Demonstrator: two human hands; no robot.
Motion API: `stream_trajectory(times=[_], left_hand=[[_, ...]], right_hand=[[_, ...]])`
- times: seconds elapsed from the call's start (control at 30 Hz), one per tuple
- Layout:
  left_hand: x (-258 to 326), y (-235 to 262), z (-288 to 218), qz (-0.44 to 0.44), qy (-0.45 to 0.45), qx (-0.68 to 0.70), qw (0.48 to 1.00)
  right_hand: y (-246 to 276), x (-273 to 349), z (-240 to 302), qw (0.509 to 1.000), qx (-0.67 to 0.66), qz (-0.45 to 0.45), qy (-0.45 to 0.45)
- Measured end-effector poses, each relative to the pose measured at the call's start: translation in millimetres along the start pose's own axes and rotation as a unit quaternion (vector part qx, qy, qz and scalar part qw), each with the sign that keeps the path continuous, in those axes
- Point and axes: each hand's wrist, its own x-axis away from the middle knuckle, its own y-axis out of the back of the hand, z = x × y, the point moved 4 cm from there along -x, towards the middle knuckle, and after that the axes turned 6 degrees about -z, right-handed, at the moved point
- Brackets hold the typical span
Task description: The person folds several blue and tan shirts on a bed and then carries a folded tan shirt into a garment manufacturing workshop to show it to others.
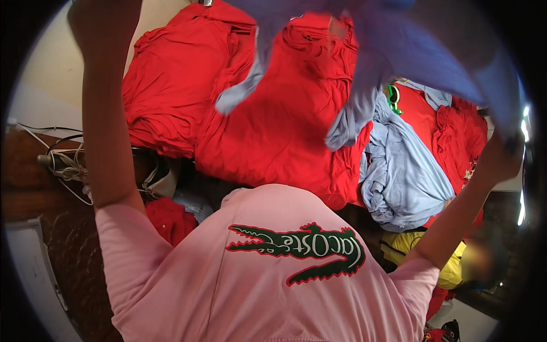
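A right hand (506,158), at the right edge of the frame, grips one blue, soft-fabric garment (416,51) by its lower right part; the cloth stretches up and leftward from the fingers across the upper right, blurred. A left hand (105,20) is cut off by the top edge at upper left; whether it holds anything cannot be told. Two loose ends of the garment dangle near the upper centre, above two large heaps of bright red, crumpled cloth (285,125), one at centre and one at upper left. One pale-blue, bunched cloth pile (407,171) lies right of centre, just below a small, bright-green object (394,98). One person in yellow (453,268) appears at lower right. The wearer's pink fabric shirt (245,296), bearing one green crocodile motif (307,251), fills the lower centre.
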Motion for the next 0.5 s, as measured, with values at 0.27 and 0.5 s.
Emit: stream_trajectory(times=[0.27, 0.5], left_hand=[[217, 58, -84, 0.343, 0.373, 0.290, 0.812], [394, 88, -97, 0.727, 0.453, 0.252, 0.451]], right_hand=[[43, 250, 134, 0.677, -0.433, 0.559, -0.205], [54, 399, 158, 0.375, -0.346, 0.793, -0.332]])
